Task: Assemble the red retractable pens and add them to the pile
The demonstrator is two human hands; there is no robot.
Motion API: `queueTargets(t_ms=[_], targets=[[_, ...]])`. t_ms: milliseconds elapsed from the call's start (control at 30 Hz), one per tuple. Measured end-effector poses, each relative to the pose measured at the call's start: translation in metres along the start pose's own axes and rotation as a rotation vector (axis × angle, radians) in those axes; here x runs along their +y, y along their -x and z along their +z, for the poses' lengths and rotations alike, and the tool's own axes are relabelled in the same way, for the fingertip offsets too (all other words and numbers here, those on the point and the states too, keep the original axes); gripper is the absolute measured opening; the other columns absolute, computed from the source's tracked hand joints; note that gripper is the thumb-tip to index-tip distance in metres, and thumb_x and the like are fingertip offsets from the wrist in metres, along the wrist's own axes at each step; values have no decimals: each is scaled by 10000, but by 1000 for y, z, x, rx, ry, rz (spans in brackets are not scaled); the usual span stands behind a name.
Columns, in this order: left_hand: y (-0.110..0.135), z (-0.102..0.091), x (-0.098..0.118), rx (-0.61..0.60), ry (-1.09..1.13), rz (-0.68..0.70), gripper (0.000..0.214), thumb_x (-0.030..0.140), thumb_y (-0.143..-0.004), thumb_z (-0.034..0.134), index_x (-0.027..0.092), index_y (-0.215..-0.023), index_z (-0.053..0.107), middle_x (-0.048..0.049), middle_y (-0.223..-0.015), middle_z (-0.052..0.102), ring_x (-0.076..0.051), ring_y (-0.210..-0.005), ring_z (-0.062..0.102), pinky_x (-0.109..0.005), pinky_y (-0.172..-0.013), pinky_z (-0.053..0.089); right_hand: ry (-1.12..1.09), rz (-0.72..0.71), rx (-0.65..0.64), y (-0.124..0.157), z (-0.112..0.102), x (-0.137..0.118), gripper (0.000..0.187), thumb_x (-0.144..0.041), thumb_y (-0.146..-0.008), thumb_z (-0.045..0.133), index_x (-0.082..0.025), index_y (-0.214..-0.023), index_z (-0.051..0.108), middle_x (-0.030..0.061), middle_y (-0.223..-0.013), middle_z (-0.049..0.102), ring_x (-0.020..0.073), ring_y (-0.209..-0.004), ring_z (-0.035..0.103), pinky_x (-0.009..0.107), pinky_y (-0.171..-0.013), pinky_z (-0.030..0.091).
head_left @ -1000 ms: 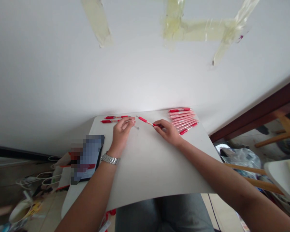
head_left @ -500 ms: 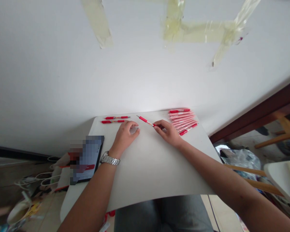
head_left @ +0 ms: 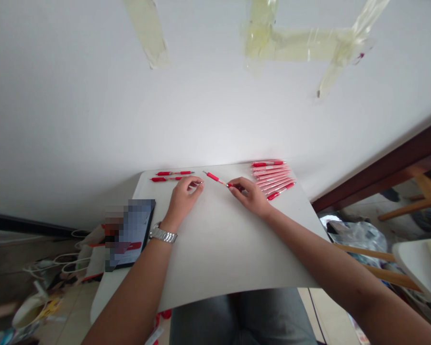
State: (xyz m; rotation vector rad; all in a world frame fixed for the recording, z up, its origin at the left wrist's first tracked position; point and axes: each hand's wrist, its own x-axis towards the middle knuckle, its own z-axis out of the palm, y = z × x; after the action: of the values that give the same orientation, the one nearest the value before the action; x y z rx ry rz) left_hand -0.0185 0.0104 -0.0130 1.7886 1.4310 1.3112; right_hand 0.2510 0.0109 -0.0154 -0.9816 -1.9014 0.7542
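Note:
My right hand (head_left: 249, 194) pinches the near end of a red pen (head_left: 215, 178) that points up and left over the white table (head_left: 222, 239). My left hand (head_left: 183, 197), with a metal watch on the wrist, has its fingers curled round a thin clear piece (head_left: 196, 183) near the table's far edge. Two red pens (head_left: 172, 176) lie side by side just left of that hand. A row of several red and pink pens (head_left: 272, 175) lies right of my right hand.
A dark tablet (head_left: 131, 232) leans at the table's left edge. A white wall with strips of yellowed tape rises behind the table. Cables and clutter cover the floor at left; wooden furniture and a bag stand at right.
My left hand dropped to the table with the thin clear piece, then shifted back toward the far edge. My right hand and its pen have stayed put.

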Motion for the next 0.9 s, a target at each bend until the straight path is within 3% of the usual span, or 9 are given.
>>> queueTargets(t_ms=[167, 367, 567, 900], targets=[[-1, 3, 10, 123, 480, -202, 305, 438, -853, 866, 214, -1038, 771, -75, -1080, 772, -212, -1010, 715, -317, -878, 538, -3, -6, -16, 0, -1, -1, 243, -433, -1067, 602, -223, -1116, 714, 56, -967, 724, 182, -832, 654, 322, -760, 525], [-2, 2, 20, 133, 789, -374, 376, 416, -739, 972, 232, -1010, 788, -39, -1072, 750, -135, -893, 684, -277, -848, 541, 3, -1, -33, -1, -1, -2, 245, -438, -1060, 611, -224, -1090, 728, 54, -966, 728, 171, -793, 626, 319, -751, 513], [-3, 4, 24, 119, 878, -450, 424, 396, -659, 1022, 236, -987, 807, -15, -1026, 743, -110, -861, 663, -254, -821, 541, 6, -2, -35, -1, -1, -2, 248, -431, -1058, 612, -217, -1093, 734, 59, -979, 729, 167, -796, 621, 314, -746, 506], [-2, 5, 23, 98, 912, -455, 402, 383, -687, 1006, 230, -999, 803, -15, -997, 745, -108, -863, 666, -245, -824, 541, 5, -11, -40, -1, -1, -1, 275, -461, -1062, 602, -221, -1092, 733, 57, -971, 721, 168, -797, 618, 312, -755, 516]])
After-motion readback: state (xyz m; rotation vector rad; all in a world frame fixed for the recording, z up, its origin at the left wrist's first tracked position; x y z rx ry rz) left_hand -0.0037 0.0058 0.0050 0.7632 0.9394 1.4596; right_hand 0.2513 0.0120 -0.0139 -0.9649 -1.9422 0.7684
